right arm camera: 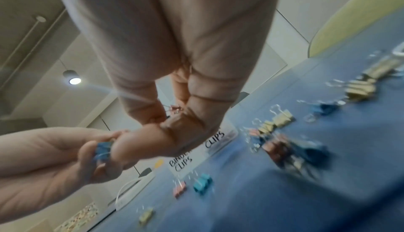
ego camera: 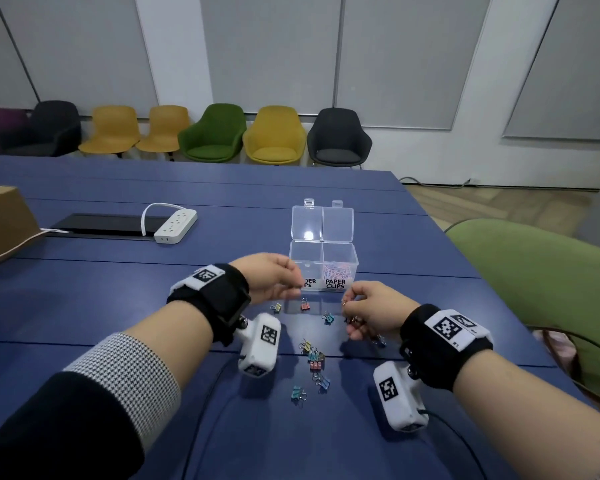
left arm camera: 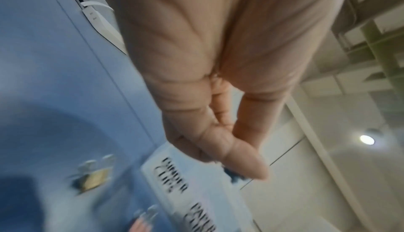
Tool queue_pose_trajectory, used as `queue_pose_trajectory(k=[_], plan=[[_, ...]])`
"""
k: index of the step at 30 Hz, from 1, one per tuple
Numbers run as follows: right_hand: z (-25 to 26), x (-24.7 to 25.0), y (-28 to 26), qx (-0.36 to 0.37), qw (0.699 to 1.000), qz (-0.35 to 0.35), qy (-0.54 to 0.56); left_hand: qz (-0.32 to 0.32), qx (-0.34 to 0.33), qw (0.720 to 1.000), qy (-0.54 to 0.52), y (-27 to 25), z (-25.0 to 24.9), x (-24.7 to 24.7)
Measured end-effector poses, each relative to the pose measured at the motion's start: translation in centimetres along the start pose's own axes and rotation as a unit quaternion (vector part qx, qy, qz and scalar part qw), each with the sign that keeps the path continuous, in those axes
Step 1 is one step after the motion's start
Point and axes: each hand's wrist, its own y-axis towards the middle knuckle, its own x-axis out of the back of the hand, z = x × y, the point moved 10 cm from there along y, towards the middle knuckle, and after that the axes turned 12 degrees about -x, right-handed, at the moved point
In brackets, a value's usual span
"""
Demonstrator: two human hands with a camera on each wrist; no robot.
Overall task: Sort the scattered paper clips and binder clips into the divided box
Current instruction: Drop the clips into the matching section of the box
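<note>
The clear divided box (ego camera: pixel 340 255) stands open, labelled BINDER CLIPS on the left and PAPER CLIPS on the right. Pink and white paper clips (ego camera: pixel 336 270) fill the right compartment. My left hand (ego camera: pixel 297 287) pinches a blue binder clip (right arm camera: pixel 102 151) just in front of the box's left compartment. My right hand (ego camera: pixel 349 317) is curled round a binder clip (right arm camera: pixel 174 109) whose wire handles alone show, low over the table in front of the box. Loose binder clips lie on the table: yellow (ego camera: pixel 276 307), red (ego camera: pixel 305 305), blue (ego camera: pixel 327 317) and a cluster (ego camera: pixel 313 355).
A white power strip (ego camera: pixel 175 226) and a black panel (ego camera: pixel 108 223) lie at the back left, beside a cardboard box (ego camera: pixel 0 220). A green chair (ego camera: pixel 534 278) stands off the table's right edge. Cables run across the near table.
</note>
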Motion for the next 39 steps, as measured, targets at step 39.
queue_pose_trajectory(k=[39], plan=[[-4.7,5.8,-1.3,-0.098,0.893,-0.074,-0.433,0.258,-0.017,0.779,0.571,-5.2,4.0,-6.9]])
